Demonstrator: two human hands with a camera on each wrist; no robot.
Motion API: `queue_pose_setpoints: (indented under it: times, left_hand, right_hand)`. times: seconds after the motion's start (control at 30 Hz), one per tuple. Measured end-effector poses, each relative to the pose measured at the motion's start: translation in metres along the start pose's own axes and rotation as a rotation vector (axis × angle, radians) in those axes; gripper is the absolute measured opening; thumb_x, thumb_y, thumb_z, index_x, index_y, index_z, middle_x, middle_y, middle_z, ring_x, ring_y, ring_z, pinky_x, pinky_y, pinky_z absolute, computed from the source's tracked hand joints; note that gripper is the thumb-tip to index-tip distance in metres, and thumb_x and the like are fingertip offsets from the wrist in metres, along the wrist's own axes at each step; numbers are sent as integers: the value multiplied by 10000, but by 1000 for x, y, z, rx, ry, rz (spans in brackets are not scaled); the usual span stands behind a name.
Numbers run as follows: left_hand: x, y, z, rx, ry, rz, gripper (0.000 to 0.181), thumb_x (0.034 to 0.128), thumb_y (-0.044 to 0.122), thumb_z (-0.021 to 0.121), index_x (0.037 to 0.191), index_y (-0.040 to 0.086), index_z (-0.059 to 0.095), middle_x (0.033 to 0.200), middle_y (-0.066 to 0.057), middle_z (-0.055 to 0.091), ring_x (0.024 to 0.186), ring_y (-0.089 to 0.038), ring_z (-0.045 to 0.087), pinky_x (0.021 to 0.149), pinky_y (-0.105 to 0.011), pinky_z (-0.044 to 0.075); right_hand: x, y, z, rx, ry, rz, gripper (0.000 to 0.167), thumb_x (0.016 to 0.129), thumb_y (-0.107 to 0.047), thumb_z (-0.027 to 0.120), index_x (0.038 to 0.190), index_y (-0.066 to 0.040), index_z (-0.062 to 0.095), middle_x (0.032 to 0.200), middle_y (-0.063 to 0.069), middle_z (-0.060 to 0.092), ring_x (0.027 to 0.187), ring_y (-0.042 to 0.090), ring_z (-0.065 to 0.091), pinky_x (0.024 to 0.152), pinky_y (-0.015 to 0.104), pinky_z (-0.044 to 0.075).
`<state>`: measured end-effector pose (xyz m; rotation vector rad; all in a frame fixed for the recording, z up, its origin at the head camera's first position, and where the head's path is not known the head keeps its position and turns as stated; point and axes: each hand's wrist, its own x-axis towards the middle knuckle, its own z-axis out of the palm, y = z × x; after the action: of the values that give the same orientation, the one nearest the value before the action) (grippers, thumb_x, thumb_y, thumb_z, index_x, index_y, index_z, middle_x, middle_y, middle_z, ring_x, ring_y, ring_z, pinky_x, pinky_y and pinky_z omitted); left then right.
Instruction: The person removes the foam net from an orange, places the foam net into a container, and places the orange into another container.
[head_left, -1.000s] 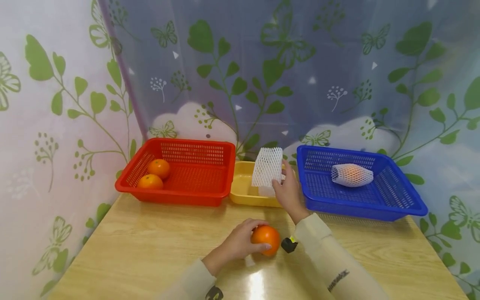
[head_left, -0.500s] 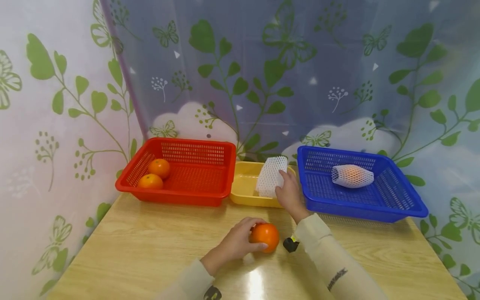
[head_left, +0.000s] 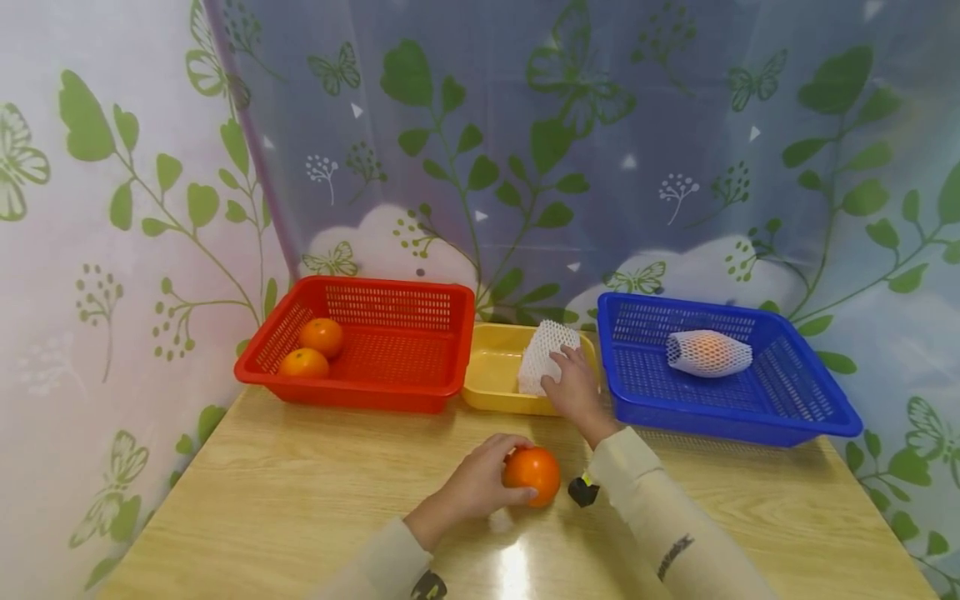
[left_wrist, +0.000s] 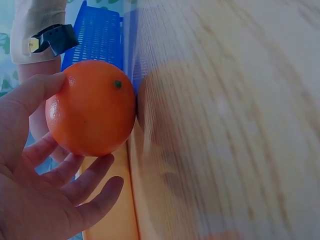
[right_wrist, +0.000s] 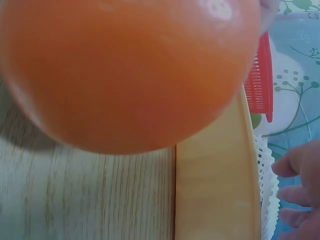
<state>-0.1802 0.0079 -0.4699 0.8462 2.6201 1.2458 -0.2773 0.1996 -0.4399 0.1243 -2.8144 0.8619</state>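
The white foam net (head_left: pixel 537 365) has dropped lower into the yellow tray (head_left: pixel 490 368), the right hand (head_left: pixel 577 389) loosely spread at it, while the left hand (head_left: pixel 480 479) holds the orange (head_left: pixel 536 475) on the table (head_left: pixel 300 483), where a slackened grip could let it roll.

Red basket (head_left: pixel 352 398): room right of two oranges (head_left: pixel 322 338).
Tray (head_left: pixel 491 372): room left; net (head_left: pixel 537 363) and right hand (head_left: pixel 576 387) block right.
Blue basket (head_left: pixel 720 423): room left of wrapped fruit (head_left: pixel 708 353).
Table (head_left: pixel 300 487): lane between tray and left hand (head_left: pixel 482 479) with orange (head_left: pixel 534 477); right sleeve (head_left: pixel 667 521) bars one end.
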Motion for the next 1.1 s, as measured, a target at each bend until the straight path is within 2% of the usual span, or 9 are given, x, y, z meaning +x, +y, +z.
queue_pose_setpoints:
  times: [0.23,0.47,0.6,0.77,0.97,1.1]
  left_hand:
    - [1,0,0,2,-10,-7,529,769,291,828,1215,165,573,1261,-10,564,1056,-169,566,902,-342,484]
    - [1,0,0,3,-47,-22,487,756,293,834,1114,180,524,1246,3,617,1009,-154,595,847,-321,490]
    - [0,0,0,15,-64,-29,501,750,307,840,1092,187,494,1257,2,614,1001,-162,604,835,-317,491]
    - [-1,-1,0,30,-82,-10,588,737,284,851,1182,179,480,1218,-8,601,1015,-162,589,841,-326,489]
    - [-5,-3,-3,110,-137,56,736,735,283,852,1357,134,487,1334,-2,481,1136,-159,531,951,-353,479]
    - [-8,-4,-6,131,-164,51,750,734,293,847,1379,135,500,1345,-13,449,1117,-167,538,931,-353,491]
  right_hand:
    - [1,0,1,-30,-97,-8,406,921,-147,581,1255,82,590,1374,271,501,1346,449,365,1117,531,288]
    - [5,-3,1,-11,-96,-42,388,928,-165,594,1254,45,602,1384,264,495,1369,447,329,1130,532,260]
    - [7,-10,1,-15,-88,-108,405,922,-186,628,1266,26,590,1384,246,502,1366,439,340,1125,542,265]
    - [7,-25,6,8,-136,-209,527,921,-268,666,1345,11,524,1417,216,478,1374,392,350,1133,515,269]
    - [6,-48,14,20,-240,-352,726,920,-401,652,1478,-35,366,1512,200,355,1387,378,332,1116,543,292]
    - [9,-60,18,29,-296,-338,785,925,-491,607,1527,-99,289,1573,150,259,1430,345,261,1129,550,262]
